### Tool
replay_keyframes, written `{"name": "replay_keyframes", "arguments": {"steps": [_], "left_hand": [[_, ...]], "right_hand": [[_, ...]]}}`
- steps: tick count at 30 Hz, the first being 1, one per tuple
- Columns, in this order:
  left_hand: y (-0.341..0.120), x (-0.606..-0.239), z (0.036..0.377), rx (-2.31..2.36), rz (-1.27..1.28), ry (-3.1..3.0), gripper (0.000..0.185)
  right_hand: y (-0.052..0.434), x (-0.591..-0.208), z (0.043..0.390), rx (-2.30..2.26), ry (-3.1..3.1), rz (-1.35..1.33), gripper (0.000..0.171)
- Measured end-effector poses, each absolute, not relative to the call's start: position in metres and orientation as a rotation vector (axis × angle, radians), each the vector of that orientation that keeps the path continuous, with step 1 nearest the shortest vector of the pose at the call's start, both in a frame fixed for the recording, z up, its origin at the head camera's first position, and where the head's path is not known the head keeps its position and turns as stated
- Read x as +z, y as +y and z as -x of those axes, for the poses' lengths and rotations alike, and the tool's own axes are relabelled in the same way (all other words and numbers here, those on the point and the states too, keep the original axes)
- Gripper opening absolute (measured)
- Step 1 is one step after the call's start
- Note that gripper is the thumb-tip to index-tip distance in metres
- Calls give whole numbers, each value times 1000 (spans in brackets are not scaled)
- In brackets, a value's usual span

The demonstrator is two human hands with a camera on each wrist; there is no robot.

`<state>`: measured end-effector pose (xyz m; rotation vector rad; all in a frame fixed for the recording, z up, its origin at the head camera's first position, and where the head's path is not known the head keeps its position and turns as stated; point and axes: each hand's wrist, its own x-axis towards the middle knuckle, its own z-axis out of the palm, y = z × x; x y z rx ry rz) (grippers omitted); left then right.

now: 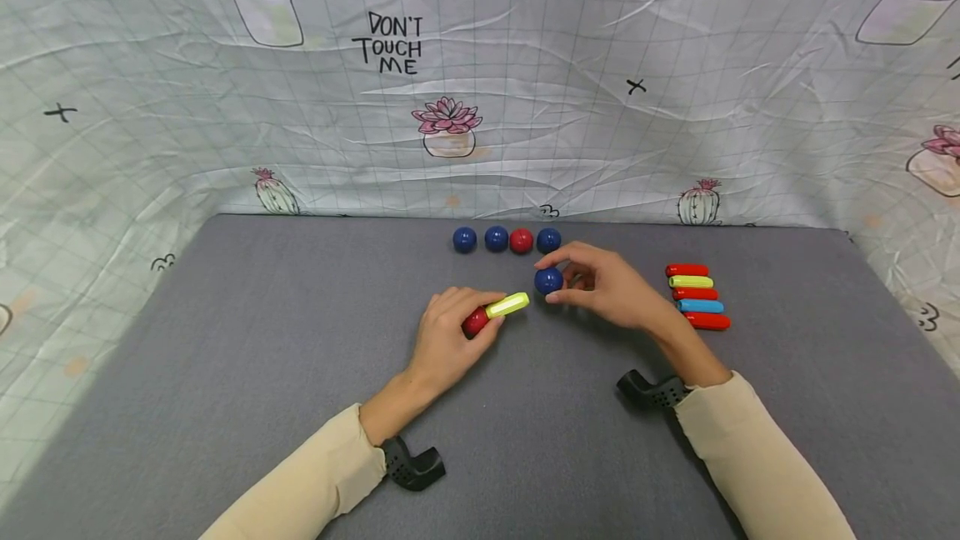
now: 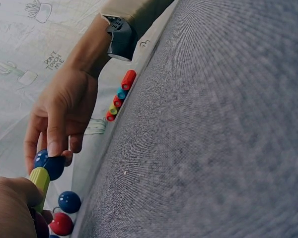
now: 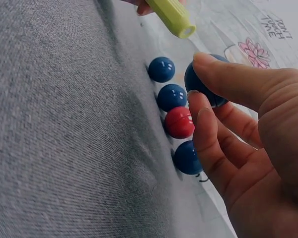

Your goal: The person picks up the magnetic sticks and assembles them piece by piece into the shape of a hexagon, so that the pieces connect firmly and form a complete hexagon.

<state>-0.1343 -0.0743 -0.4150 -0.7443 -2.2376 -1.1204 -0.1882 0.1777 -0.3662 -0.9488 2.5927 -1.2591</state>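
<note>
In the head view my left hand [image 1: 444,336] grips a glossy red ball [image 1: 474,323] and a ribbed yellow-green rod [image 1: 510,304], which meet end to end. The rod's free end points right, toward my other hand. Between thumb and fingertips, my right hand [image 1: 611,288] pinches a dark blue ball [image 1: 548,281], just beyond that free end. A round socket shows in the rod's end [image 3: 187,31] in the right wrist view, a short way from the blue ball [image 3: 208,82]. The left fingers hide much of the red ball.
Behind the hands, three blue balls [image 1: 497,238] and a red ball [image 1: 521,241] form a row along the back of the grey table [image 1: 300,357]. Several red, yellow-green and blue rods [image 1: 697,307] lie stacked side by side at the right. A patterned cloth [image 1: 555,132] hangs behind.
</note>
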Motion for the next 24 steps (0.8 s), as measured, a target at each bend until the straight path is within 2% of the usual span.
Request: {"name": "replay_keyframes", "arguments": {"steps": [11, 24], "left_hand": [[-74, -415, 134, -1116, 737, -2236, 23], [-74, -413, 134, -1122, 743, -2284, 22]], "right_hand": [[169, -366, 185, -1223, 2535, 1045, 40], [166, -365, 183, -1211, 2546, 1040, 39]]}}
